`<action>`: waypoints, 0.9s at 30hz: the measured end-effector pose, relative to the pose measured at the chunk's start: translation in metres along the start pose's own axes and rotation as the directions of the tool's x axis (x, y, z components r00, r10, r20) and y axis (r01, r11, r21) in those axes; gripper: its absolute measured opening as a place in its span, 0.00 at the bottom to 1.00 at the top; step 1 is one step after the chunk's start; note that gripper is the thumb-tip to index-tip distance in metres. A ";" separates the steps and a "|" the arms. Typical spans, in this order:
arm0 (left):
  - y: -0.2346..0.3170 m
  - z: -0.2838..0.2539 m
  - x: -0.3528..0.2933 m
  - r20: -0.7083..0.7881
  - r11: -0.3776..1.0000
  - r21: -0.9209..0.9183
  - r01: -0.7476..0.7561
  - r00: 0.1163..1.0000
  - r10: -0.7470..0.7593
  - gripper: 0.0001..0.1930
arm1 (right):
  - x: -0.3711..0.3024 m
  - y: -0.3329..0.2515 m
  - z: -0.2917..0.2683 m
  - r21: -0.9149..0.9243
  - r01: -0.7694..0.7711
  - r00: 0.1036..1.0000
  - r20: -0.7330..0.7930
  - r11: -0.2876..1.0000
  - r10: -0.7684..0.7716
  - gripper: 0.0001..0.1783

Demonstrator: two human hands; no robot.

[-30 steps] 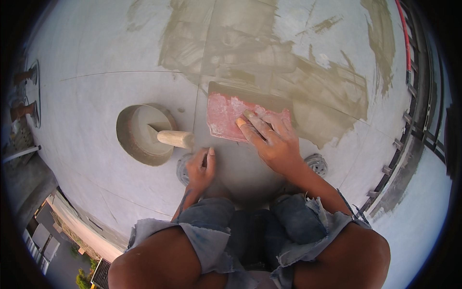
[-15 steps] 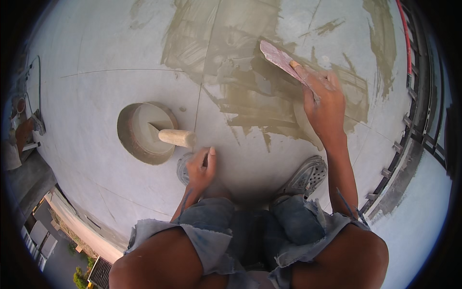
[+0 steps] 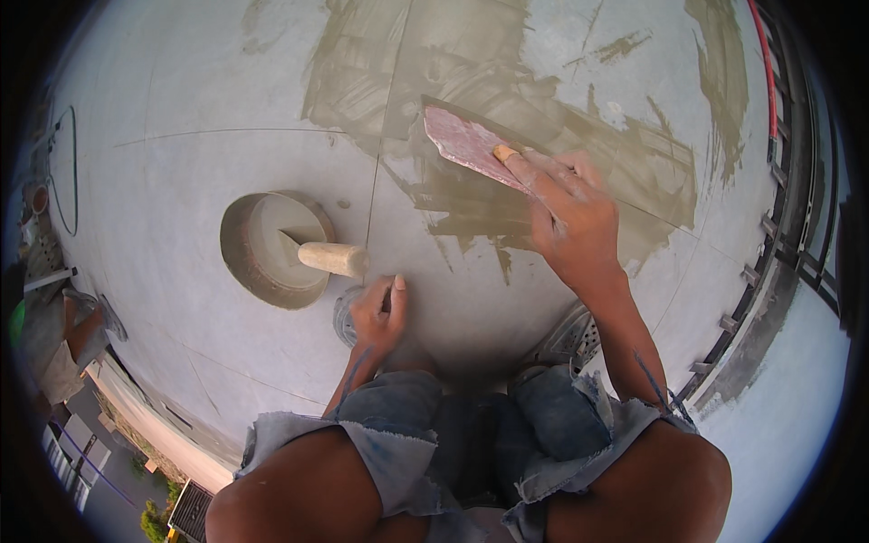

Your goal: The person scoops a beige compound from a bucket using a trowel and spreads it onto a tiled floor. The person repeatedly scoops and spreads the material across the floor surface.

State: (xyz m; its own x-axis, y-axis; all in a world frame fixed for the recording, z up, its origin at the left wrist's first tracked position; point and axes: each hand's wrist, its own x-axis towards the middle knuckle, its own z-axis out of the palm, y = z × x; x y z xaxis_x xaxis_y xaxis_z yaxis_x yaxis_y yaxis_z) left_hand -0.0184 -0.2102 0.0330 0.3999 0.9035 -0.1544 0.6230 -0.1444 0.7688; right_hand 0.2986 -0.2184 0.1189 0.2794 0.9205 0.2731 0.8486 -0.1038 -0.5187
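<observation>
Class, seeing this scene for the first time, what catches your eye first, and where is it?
The reddish flat spreader in the right hand, above the picture's centre, amid the olive-brown smears across the pale floor. Next, left of centre, the round pan, with a thick pale handle sticking out of it. Below that handle is the loosely curled left hand.

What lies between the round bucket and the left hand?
The head view shows a wooden handle projecting from the bucket, part of a shoe, and some grey floor.
</observation>
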 end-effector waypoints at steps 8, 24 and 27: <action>0.006 -0.003 0.002 0.041 0.999 0.009 0.035 0.999 -0.035 0.10 | 0.011 0.016 -0.015 -0.038 0.027 1.000 -0.003 0.999 -0.027 0.30; 0.001 0.000 0.003 -0.020 0.998 -0.001 -0.066 0.998 0.066 0.08 | -0.068 -0.042 0.018 -0.079 0.147 0.981 0.143 0.986 -0.134 0.25; 0.003 0.002 0.004 -0.026 0.998 -0.016 -0.064 0.998 0.064 0.08 | -0.053 -0.033 0.027 -0.107 0.140 0.988 0.078 0.984 -0.132 0.26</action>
State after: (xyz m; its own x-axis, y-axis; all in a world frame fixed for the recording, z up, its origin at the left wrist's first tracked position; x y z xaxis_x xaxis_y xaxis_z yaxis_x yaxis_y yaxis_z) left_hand -0.0138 -0.2081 0.0332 0.4211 0.9027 -0.0889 0.5849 -0.1953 0.7872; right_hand 0.2441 -0.2540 0.0996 0.1287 0.9528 0.2751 0.9225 -0.0132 -0.3858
